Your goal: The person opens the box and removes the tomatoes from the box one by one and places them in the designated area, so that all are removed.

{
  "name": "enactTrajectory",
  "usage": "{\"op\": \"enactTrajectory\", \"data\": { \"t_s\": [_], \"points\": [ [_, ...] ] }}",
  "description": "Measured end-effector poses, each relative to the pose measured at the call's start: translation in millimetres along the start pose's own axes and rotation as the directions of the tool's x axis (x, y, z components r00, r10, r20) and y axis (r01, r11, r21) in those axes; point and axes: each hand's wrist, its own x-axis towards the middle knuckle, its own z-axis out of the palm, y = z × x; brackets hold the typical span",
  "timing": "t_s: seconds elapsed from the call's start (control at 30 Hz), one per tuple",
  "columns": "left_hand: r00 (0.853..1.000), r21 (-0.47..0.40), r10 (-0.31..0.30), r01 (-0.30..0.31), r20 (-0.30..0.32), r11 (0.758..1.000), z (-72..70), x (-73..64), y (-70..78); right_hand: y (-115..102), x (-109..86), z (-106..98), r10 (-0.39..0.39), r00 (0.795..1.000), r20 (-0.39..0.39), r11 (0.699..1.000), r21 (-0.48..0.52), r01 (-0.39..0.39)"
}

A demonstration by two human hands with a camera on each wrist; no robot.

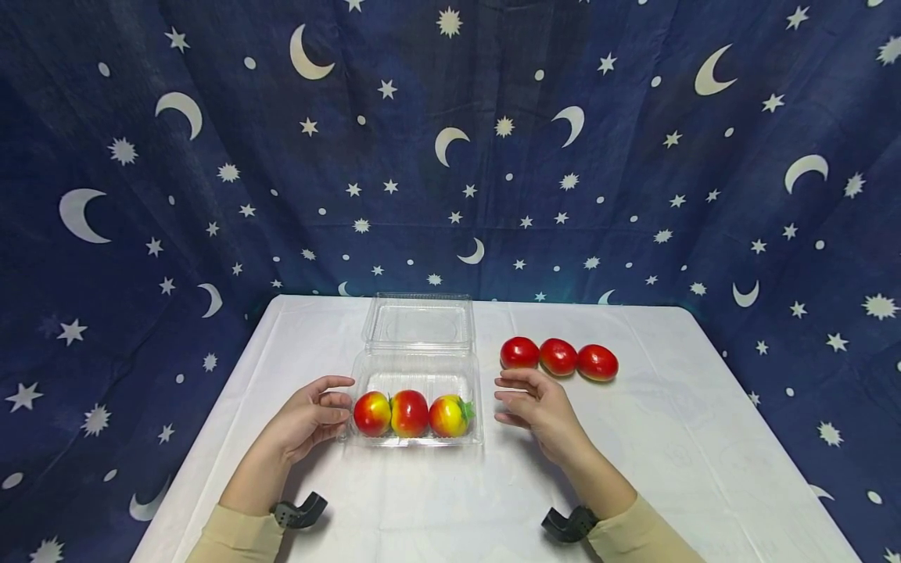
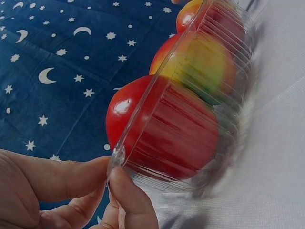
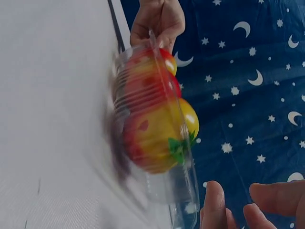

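Note:
A clear plastic clamshell box [image 1: 415,444] lies on the table, its lid [image 1: 422,320] folded back away from me. Along its near side sit three glossy red-and-yellow fruits, one of them the right-hand fruit [image 1: 447,416] with a green leafy top. My left hand [image 1: 310,414] pinches the box's left rim between thumb and finger, as the left wrist view shows close up. On the other side, my right hand [image 1: 538,410] hovers just off the right edge, fingers loosely bent and apart, holding nothing. The right wrist view shows a gap between its fingertips [image 3: 215,195] and the box wall.
Behind my right hand, three shiny red fruits [image 1: 558,357] stand in a row on the white-covered table [image 1: 676,438]. A dark blue cloth [image 1: 415,156] with moons and stars hangs around the back and sides. Each wrist wears a black camera mount [image 1: 301,511].

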Motion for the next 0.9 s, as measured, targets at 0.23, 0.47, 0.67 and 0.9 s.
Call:
{"op": "enactTrajectory", "data": {
  "t_s": [0.23,0.47,0.67,0.9],
  "points": [
    [1.000,-0.002,-0.001,0.001,0.001,1.000,-0.1,-0.3,0.1,-3.3,0.9,13.4,-0.008,0.999,0.034,1.000,0.015,0.007],
    [1.000,-0.014,-0.005,0.005,0.006,1.000,-0.5,-0.7,0.1,-2.5,2.0,25.0,-0.009,0.997,0.082,1.000,0.030,0.006],
    [1.000,-0.012,-0.002,0.002,0.007,1.000,-0.4,-0.9,0.2,-4.0,3.5,32.7,-0.012,0.994,0.106,1.000,0.007,0.011],
    [1.000,-0.014,-0.003,0.004,0.010,1.000,0.0,-0.8,0.6,-7.5,8.8,38.4,0.002,0.994,0.113,0.998,-0.070,0.006]
  ]
}}
